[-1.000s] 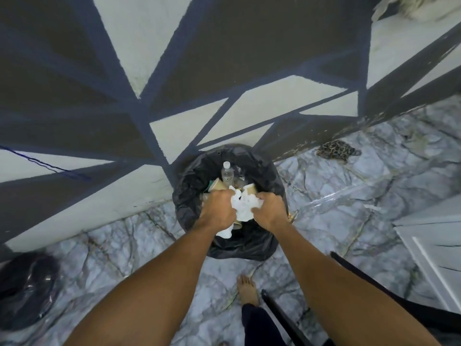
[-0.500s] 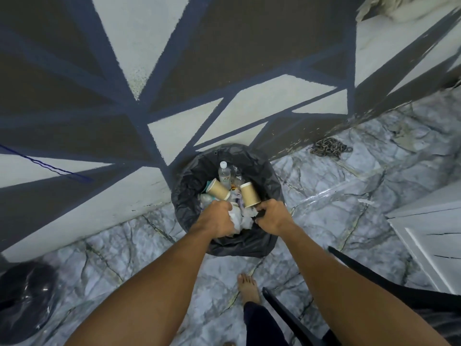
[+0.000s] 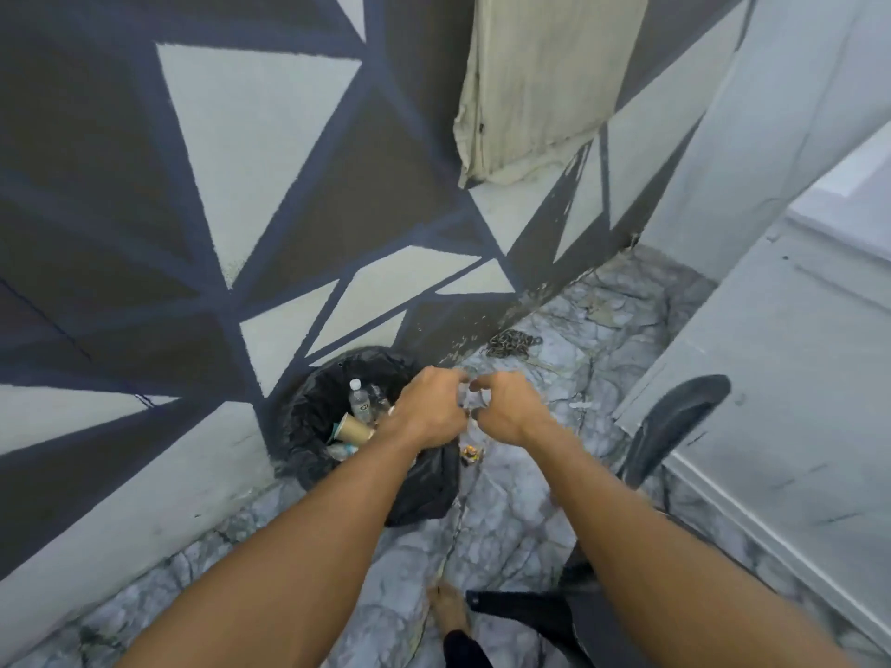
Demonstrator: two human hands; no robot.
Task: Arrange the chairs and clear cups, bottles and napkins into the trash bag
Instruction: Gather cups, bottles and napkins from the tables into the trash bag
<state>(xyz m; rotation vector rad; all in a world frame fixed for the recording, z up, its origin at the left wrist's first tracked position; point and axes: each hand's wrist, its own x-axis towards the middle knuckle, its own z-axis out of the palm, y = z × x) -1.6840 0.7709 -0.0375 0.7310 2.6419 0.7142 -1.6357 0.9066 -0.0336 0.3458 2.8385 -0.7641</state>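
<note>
- Your left hand [image 3: 429,411] and right hand [image 3: 511,408] meet knuckle to knuckle above the right edge of the trash bag [image 3: 419,479]; the fingers of both are curled in.
- Between them shows something pale and blurred, perhaps a scrap of napkin [image 3: 475,400]; you cannot tell for sure whether the fingers pinch it.
- Under your left hand the black bag stands open against the painted wall [image 3: 270,195].
- Inside it lie a clear bottle [image 3: 359,401] with a white cap and a brown paper cup [image 3: 354,429] on its side, touching other rubbish.
- A small yellowish object [image 3: 470,454] lies on the marble floor [image 3: 511,513], just beside the bag.
- A dark chair [image 3: 675,421] stands to your right, near the white door [image 3: 781,378].
- A chain [image 3: 511,342] lies by the wall's foot.
</note>
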